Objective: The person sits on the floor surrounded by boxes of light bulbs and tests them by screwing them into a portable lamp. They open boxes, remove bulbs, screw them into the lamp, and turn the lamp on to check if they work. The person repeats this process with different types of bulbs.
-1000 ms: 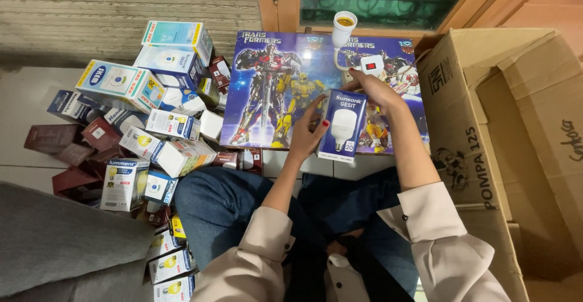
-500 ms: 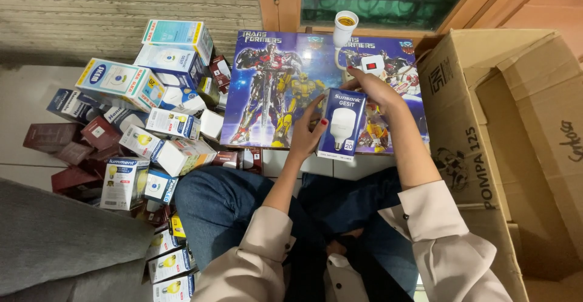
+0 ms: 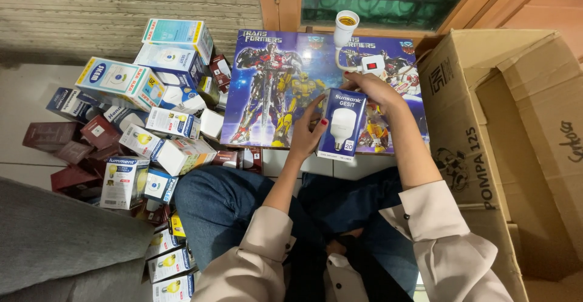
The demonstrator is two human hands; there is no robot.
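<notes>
I hold a tall blue light-bulb box (image 3: pixel 342 126) with a white bulb pictured on its front, upright over a low table with a robot picture on top (image 3: pixel 273 89). My left hand (image 3: pixel 308 127) grips the box's left side. My right hand (image 3: pixel 371 89) rests on its top end, fingers curled over the flap. Just beyond my right hand a white lamp socket with a red switch (image 3: pixel 358 50) stands on the table.
A heap of bulb boxes (image 3: pixel 146 114) in blue, white and dark red covers the floor at left, and more lie by my left knee (image 3: pixel 170 262). A large open cardboard carton (image 3: pixel 516 138) stands at right. A grey cushion (image 3: pixel 61 241) sits at lower left.
Both hands and the blue box have shifted very little; the box sits slightly more upright between my hands.
</notes>
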